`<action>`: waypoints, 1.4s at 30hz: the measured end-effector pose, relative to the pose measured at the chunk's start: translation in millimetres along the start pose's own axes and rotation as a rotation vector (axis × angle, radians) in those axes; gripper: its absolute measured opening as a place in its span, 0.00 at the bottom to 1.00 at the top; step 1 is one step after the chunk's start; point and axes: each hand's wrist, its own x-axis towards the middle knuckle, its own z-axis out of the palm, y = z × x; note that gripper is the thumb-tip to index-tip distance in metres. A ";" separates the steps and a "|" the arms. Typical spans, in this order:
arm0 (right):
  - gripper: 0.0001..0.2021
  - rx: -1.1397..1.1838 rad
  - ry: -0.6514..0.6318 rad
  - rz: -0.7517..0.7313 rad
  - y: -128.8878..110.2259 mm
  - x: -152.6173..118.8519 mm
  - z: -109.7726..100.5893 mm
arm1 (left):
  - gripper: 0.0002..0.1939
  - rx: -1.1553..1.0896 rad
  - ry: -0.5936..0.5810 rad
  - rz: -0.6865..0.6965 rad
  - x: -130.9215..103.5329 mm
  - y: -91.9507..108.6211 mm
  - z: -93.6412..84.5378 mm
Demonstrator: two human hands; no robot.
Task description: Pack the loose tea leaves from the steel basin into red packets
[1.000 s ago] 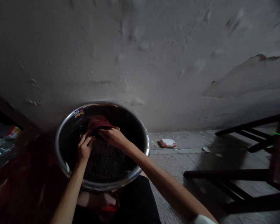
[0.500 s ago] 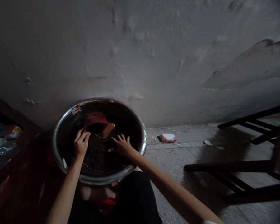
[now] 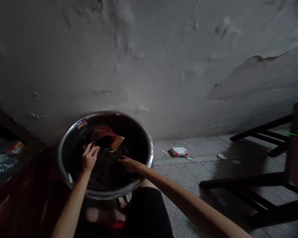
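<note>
A wide metal basin (image 3: 151, 145) holds dark, crumbly, soil-like material (image 3: 103, 170). On it lies a reddish-brown bag (image 3: 116, 142) with its mouth gaping towards me. My left hand (image 3: 89, 157) pinches the near left edge of that mouth between thumb and fingers. To the right of the bag, my right hand (image 3: 129, 164) reaches down into the dark material. Its fingers are mostly buried or lost in shadow, so whether they grip anything is unclear.
A peeling grey wall (image 3: 164, 82) rises behind the basin. On the floor lie a white and red packet (image 3: 178, 152) and a white scrap (image 3: 222, 156). Dark wooden stool legs (image 3: 243, 180) stick out at right. Clear plastic (image 3: 3, 168) is at left.
My right hand has gone from spread fingers above the dark material down into it. My left hand still holds the bag's edge. The view has shifted slightly.
</note>
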 end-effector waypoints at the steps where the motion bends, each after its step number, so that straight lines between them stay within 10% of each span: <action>1: 0.40 -0.001 -0.003 -0.017 -4.4 -4.1 -1.6 | 0.08 -0.007 0.001 0.004 -0.5 -0.1 -0.3; 11: 0.29 0.286 0.370 -0.115 -50.2 -32.5 -48.5 | 0.08 -0.092 -0.275 0.048 1.8 11.7 -4.4; 18: 0.22 0.261 0.687 0.009 -68.1 9.1 -77.4 | 0.10 -0.124 -0.373 0.095 1.7 10.9 -5.3; 22: 0.14 0.258 0.610 -0.114 -79.8 26.9 -81.4 | 0.10 -0.115 -0.335 0.100 1.6 8.0 -5.3; 27: 0.17 0.206 0.928 -0.142 -81.9 -7.6 -58.3 | 0.07 -0.095 -0.125 -0.071 1.8 -1.8 -7.2; 33: 0.25 -0.094 0.359 -0.015 -70.3 -24.6 2.0 | 0.08 -0.083 -0.056 -0.123 3.3 -2.5 -7.0; 36: 0.58 -0.066 0.015 0.148 -70.2 -10.4 11.1 | 0.07 -0.063 -0.020 -0.137 4.2 -2.2 -4.8; 38: 0.63 -0.019 -0.165 0.162 -74.5 -0.5 10.0 | 0.07 -0.060 -0.032 -0.130 4.4 -3.0 -3.3; 42: 0.59 -0.068 -0.177 0.140 -86.4 12.5 6.9 | 0.07 -0.089 -0.091 -0.112 3.9 -4.1 -1.5</action>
